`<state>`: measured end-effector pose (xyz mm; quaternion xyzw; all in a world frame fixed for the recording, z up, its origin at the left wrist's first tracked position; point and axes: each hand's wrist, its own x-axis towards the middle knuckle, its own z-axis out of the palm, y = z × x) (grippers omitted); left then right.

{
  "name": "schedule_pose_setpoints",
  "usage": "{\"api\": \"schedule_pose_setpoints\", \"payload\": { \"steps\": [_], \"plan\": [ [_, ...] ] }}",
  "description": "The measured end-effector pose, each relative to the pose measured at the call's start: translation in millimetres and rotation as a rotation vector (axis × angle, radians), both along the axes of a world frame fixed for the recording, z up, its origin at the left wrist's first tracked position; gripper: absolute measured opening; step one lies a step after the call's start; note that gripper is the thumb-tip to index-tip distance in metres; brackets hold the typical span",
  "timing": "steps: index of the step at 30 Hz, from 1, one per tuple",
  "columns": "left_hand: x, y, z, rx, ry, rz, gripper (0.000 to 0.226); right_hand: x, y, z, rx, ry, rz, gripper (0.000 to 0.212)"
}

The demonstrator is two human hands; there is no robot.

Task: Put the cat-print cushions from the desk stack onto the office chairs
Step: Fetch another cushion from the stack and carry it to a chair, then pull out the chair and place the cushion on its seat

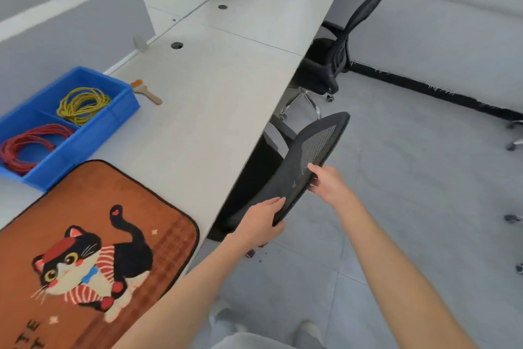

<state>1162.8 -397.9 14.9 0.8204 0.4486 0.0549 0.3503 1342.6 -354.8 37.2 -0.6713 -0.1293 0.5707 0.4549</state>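
Note:
A brown cat-print cushion lies on the white desk at the lower left, its edge over the desk's front. A black mesh office chair stands tucked against the desk, its backrest toward me. My left hand grips the lower edge of that backrest, thumb on top. My right hand holds the backrest's right edge, fingers on the mesh. A second black office chair stands farther along the desk.
A blue bin on the desk holds yellow and red cable coils. A small brush lies beside it. Grey partitions run behind the desk. Chair castors show at the right edge on the grey tile floor.

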Motion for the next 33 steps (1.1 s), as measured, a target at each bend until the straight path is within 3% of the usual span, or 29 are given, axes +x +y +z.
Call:
{"api": "schedule_pose_setpoints", "payload": {
  "steps": [15,33],
  "plan": [
    [126.6,-73.8,3.4,-0.049,0.006,0.149,0.056,122.5,-52.0,-17.4,0.066,0.001,0.130,0.021],
    [269.6,-175.3,0.8,-0.021,-0.069,-0.022,0.059,267.4,-182.6,-9.8,0.090,-0.027,0.066,0.021]
  ]
}}
